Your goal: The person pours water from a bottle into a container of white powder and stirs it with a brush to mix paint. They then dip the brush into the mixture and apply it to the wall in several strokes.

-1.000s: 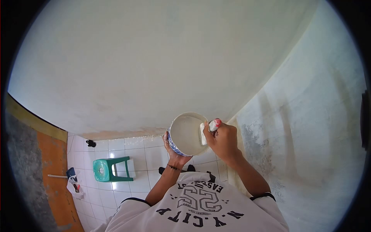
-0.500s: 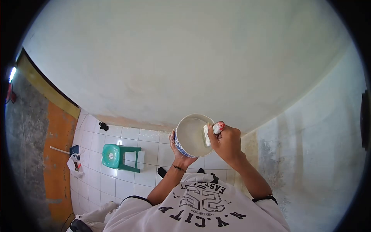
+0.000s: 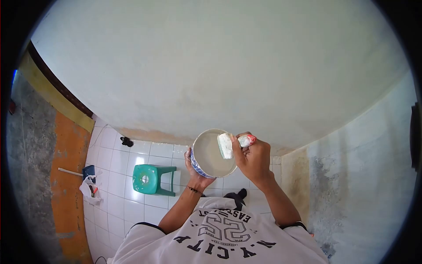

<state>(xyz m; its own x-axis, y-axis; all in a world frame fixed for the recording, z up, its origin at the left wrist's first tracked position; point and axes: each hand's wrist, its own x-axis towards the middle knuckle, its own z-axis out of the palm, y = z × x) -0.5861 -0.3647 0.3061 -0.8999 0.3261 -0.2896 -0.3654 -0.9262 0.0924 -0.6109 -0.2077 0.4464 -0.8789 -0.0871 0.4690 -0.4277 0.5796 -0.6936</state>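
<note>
Right hand (image 3: 254, 159) is closed around the handle of a paintbrush (image 3: 231, 144), its white bristles over the paint bucket (image 3: 211, 154) just to its left, which the left hand (image 3: 196, 175) holds from below, with a green stool (image 3: 148, 179) on the tiled floor (image 3: 118, 163) far beneath them.

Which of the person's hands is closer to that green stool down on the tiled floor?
Left. The left hand, holding the paint pot, is on the green stool's side; the right hand, gripping the brush, is beyond the pot.

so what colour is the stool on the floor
Green stool, seen clearly in the head view on white tiles.
</note>
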